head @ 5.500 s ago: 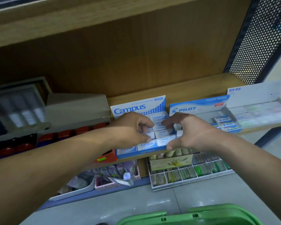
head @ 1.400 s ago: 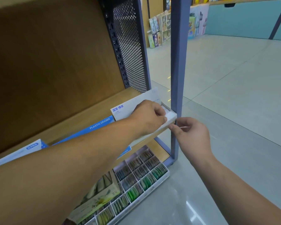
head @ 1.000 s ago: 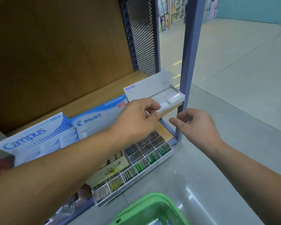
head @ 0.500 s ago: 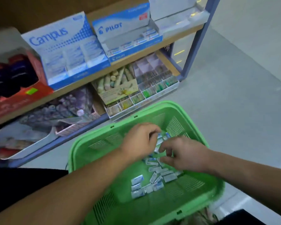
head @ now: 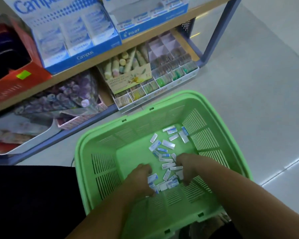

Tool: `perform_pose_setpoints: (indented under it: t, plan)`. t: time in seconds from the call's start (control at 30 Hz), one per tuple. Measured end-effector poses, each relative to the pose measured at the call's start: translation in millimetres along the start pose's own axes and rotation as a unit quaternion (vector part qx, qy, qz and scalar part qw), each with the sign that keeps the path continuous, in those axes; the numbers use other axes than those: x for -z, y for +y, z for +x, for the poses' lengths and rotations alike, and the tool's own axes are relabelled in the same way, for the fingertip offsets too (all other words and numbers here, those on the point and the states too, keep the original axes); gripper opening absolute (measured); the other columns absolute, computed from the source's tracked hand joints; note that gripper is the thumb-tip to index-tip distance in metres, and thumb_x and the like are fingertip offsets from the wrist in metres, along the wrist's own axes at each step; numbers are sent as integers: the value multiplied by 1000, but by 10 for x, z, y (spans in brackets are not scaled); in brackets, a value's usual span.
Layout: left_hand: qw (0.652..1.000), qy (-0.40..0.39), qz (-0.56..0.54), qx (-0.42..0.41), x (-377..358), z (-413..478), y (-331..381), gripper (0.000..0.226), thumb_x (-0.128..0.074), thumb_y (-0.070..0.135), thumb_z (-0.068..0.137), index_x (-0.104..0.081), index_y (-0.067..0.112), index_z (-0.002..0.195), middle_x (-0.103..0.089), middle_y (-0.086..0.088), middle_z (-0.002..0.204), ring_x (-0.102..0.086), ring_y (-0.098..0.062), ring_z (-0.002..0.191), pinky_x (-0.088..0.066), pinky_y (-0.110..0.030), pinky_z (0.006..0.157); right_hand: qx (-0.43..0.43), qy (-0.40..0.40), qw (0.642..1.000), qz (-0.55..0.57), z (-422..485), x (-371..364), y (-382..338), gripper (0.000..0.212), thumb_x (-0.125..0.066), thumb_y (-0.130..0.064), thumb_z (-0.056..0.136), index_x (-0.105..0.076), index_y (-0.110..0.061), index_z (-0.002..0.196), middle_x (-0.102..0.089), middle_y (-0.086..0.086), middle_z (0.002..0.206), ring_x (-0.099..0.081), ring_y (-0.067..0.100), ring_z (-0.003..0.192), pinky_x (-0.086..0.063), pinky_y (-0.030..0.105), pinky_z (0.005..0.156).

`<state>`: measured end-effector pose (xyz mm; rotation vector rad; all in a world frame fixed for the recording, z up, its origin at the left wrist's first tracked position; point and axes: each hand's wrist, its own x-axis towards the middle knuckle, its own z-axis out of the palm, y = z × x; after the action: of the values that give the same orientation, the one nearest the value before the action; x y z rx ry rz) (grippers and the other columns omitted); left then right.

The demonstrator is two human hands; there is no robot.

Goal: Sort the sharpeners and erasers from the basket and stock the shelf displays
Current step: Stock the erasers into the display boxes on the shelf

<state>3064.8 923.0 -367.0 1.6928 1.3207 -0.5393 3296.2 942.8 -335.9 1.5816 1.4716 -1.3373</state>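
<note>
Head view: in basket [head: 136, 133], lower centre, erasers [head: 167, 165] lie between hands, left hand [head: 138, 178] curled round some, right hand [head: 186, 168] equally near, hold unclear.

The basket [head: 104, 169], with erasers [head: 167, 144] lying in it, stands on the floor [head: 248, 83] just before the shelf [head: 76, 67].

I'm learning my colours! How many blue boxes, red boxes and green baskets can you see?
Blue boxes: 2, the Campus box and the Pilot box
Red box: 1
Green basket: 1
Total: 4
</note>
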Motion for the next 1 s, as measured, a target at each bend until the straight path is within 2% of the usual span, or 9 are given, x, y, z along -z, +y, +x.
perform_pose_setpoints:
  t: [0.1,0.2,0.3,0.37,0.5,0.57,0.67,0.83,1.0]
  plan:
    - [999,-11,-42,18,-128,-7,-15,63,-88,35,70,-56,20,122,-55,0,114,-56,-21,104,-45,-27,80,8,-18,1000,14,20,-23,-27,64,-92,-30,69,-60,-20,123,-65,3,120,-65,25,106,-53,36,93]
    - [999,-27,-30,12,-275,-25,-50,68,-83,41,78,-53,15,134,-53,-7,128,-53,-22,113,-38,-24,84,11,-26,999,44,38,-102,-21,51,-90,-31,72,-60,-22,113,-66,0,113,-64,22,101,-53,34,89]
    - [998,-32,-50,34,-338,-46,-21,78,-80,44,82,-45,15,146,-47,-8,144,-50,-23,127,-40,-26,98,-1,-3,999,50,18,-158,-40,50,-93,-29,66,-56,-30,101,-66,-5,105,-64,20,97,-55,41,93]
    - [998,-28,-37,30,-319,-45,0,73,-75,38,88,-43,14,149,-46,-8,151,-46,-24,136,-37,-25,105,5,17,999,34,-2,-137,-59,52,-92,-31,66,-56,-30,103,-65,-5,107,-63,21,98,-54,42,93]
    - [999,-17,-22,32,-187,-16,58,52,-66,44,94,-54,15,135,-58,-9,136,-56,-26,123,-43,-28,97,27,30,999,9,30,-59,-51,47,-92,-37,67,-49,-29,85,-62,-3,98,-59,20,92,-46,29,74]
    - [997,-19,-50,47,-162,10,93,45,-51,50,101,-58,14,128,-60,-12,132,-57,-28,120,-43,-30,97,34,23,999,21,49,-22,-42,46,-90,-43,69,-48,-28,80,-59,-4,94,-55,16,85,-40,26,66]
    - [993,-40,-91,59,-178,22,139,51,-31,46,109,-60,7,125,-59,-19,135,-54,-31,125,-40,-32,101,37,16,999,34,38,-3,-50,42,-80,-58,77,-51,-29,86,-59,-4,97,-56,17,89,-43,27,73]
    - [992,-77,-86,55,-207,31,99,36,-52,33,102,-57,11,130,-56,-13,137,-54,-30,124,-41,-29,97,20,-10,1000,12,134,-75,-45,33,-78,-47,77,-55,-27,91,-62,-2,105,-61,20,96,-53,33,88]
    - [992,-63,-102,27,-235,9,90,17,-63,28,95,-58,12,100,-60,-16,106,-56,-29,94,-41,-29,75,3,-71,997,1,154,-77,-97,29,-73,-51,75,-68,-31,95,-64,-4,112,-64,19,99,-54,36,87]
